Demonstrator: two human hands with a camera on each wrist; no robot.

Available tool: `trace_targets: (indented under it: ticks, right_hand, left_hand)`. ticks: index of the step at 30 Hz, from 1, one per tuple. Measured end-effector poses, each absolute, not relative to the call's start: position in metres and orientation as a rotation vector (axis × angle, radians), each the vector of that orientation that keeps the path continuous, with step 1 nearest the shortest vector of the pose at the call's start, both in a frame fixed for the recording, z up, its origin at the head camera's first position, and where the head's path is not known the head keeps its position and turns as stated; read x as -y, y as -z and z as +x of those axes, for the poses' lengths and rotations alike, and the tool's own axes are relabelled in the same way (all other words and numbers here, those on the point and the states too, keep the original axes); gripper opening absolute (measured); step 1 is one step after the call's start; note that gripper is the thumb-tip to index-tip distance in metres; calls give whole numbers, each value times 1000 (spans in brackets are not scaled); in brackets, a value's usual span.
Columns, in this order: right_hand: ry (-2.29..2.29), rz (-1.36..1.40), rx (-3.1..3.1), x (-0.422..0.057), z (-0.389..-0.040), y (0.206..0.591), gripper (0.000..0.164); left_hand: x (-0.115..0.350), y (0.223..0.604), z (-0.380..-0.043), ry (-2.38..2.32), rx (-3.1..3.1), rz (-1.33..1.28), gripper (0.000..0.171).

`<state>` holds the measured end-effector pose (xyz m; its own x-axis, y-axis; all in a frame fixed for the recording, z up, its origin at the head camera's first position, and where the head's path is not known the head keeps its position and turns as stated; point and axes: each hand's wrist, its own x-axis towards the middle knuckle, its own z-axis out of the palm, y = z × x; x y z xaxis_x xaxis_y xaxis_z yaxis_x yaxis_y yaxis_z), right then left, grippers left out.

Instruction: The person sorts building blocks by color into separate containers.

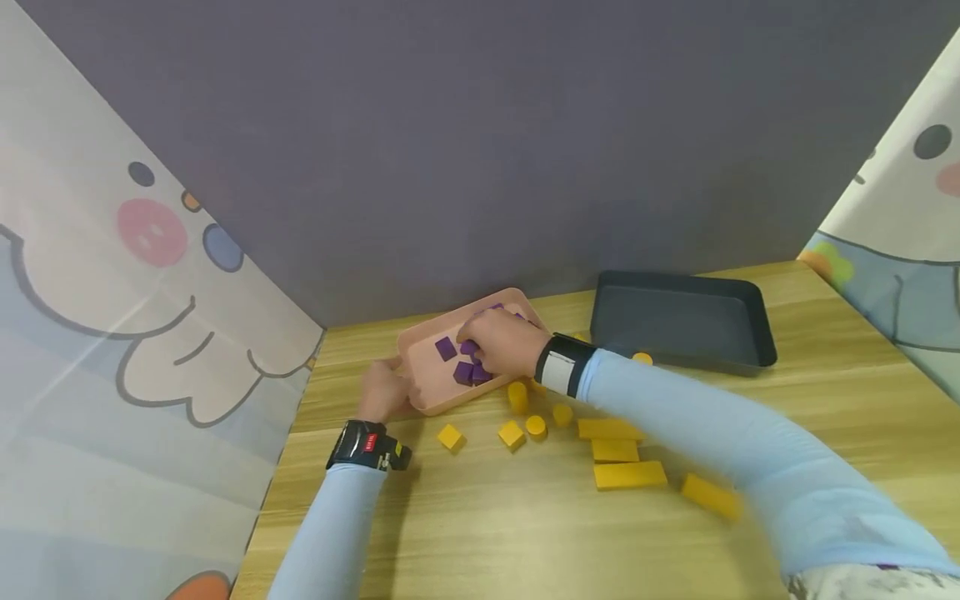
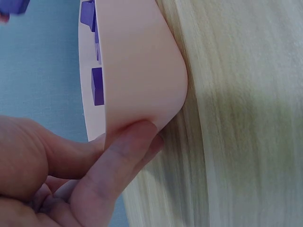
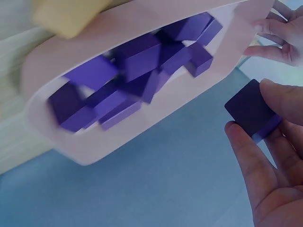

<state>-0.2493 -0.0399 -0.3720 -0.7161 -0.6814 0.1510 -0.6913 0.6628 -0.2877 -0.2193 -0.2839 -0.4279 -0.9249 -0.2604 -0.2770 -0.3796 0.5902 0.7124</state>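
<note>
My left hand (image 1: 382, 390) grips the left end of a pink tray (image 1: 431, 382). In the left wrist view its thumb is inside the rim and its fingers press the outer wall. Several purple blocks (image 1: 462, 373) lie inside the tray, some heaped together in the right wrist view. Over the tray, my right hand (image 1: 508, 342) pinches a purple block (image 3: 253, 109) between thumb and fingers. That block is held above the heap, apart from the others.
A dark grey tray (image 1: 678, 321) stands at the back right. In front of the pink tray lie yellow cubes (image 1: 512, 435), yellow cylinders (image 1: 536, 427) and long yellow blocks (image 1: 630, 476). A grey wall (image 1: 480, 150) rises behind the wooden table (image 1: 487, 533).
</note>
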Motion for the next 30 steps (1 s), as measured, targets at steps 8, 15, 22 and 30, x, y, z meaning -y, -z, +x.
trace_targets:
  ticks: [8, 15, 22, 30]
  right_hand:
    - [-610, 1300, 2807, 70, -252, 388, 20]
    - [-572, 1330, 2828, 98, -253, 403, 15]
    - [-565, 1324, 2864, 110, -257, 412, 12]
    - [-450, 1421, 2819, 119, -259, 414, 7]
  left_hand:
    - [279, 432, -221, -1188, -2741, -494, 69]
    - [282, 434, -218, -1232, -2750, -448, 66]
    - [283, 435, -217, -1190, -2831, -412, 62]
    - [283, 436, -217, -1209, -2826, -412, 62]
